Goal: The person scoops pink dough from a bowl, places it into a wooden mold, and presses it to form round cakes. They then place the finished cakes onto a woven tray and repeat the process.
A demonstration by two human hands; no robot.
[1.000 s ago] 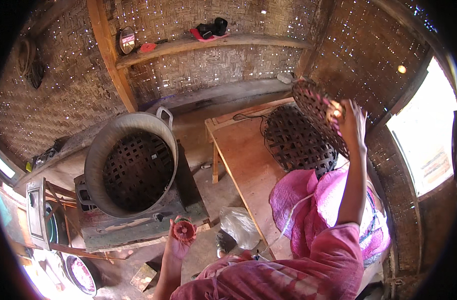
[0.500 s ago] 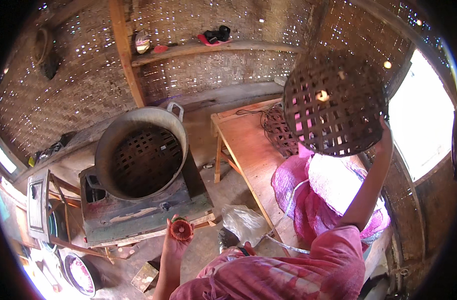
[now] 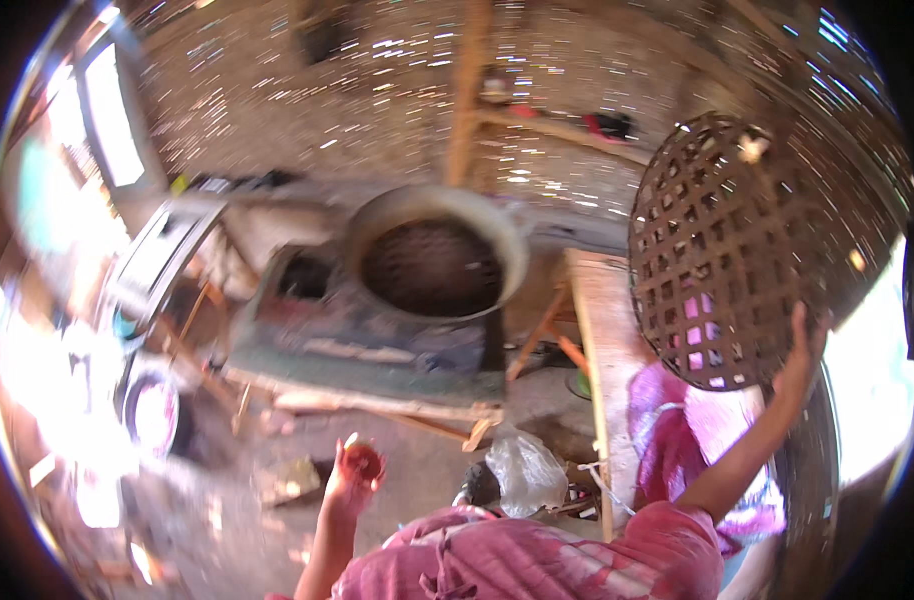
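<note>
My right hand (image 3: 799, 355) is raised at the right and grips the lower right edge of a round, dark woven lattice rack (image 3: 699, 270). The rack stands tilted in the air above the right table. A small round red object (image 3: 362, 461) sits in my left hand (image 3: 348, 490), fingers curled about it; blur hides its exact kind. Beyond the left hand, a large metal pot (image 3: 515, 262) rests on a stove bench (image 3: 377, 350). Another dark lattice (image 3: 432, 268) lies inside the pot.
Pink and purple sacks (image 3: 667, 430) lie on the wooden table (image 3: 602, 330) at right. A clear plastic bag (image 3: 525, 472) is on the floor beside it. At left stand a wooden chair (image 3: 167, 255) and a basin (image 3: 180, 425). A shelf (image 3: 557, 130) runs along the woven wall.
My view has swung to the left, so the pot and tables appear farther right. The lattice rack has tilted more upright. Both hands keep their holds.
</note>
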